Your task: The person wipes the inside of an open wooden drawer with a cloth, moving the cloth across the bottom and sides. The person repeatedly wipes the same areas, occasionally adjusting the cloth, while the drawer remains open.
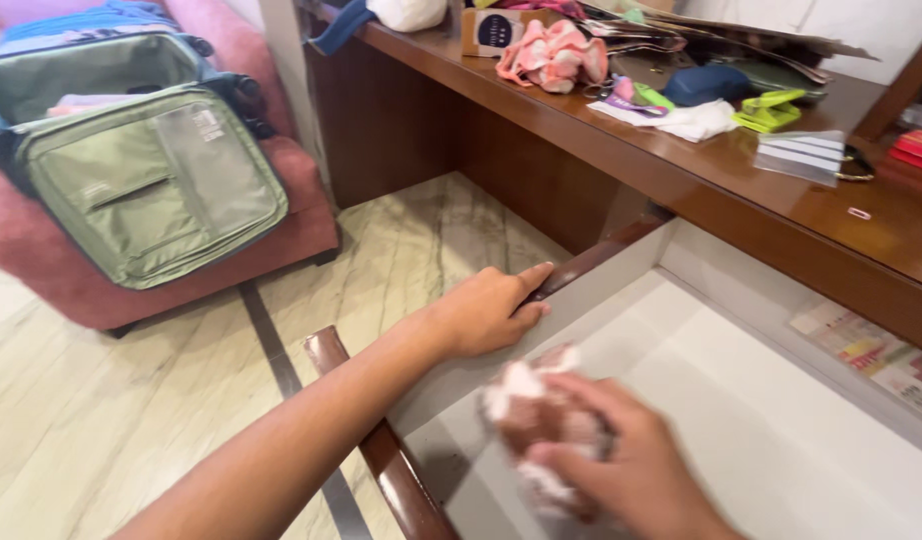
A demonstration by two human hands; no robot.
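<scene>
Head view: left hand point(489, 312) rests on the top edge of the open drawer point(741, 400), at its left side wall; fingers curled loosely over the rim, thumb side toward the dark wood trim, not clamped on anything loose. Right hand point(636, 465) is inside the drawer near its front left corner, fingers closed around a crumpled cloth point(529, 410), white with brownish patches; motion-blurred, so the exact finger positions are unclear, but the cloth is bunched in the grip and pressed against the white drawer floor. A strip of colourful printed paper point(871, 355) lies along the drawer's back wall, well apart from both hands. Above the drawer, the wooden desk point(781, 220) carries clutter: a pink-and-white cloth bundle point(553, 55), a dark blue case point(706, 85), a lime green clip point(769, 110), a striped card point(803, 155). Far left, a green bag point(146, 175) sits open on a pink chair point(61, 265), over a marble floor point(101, 410).
</scene>
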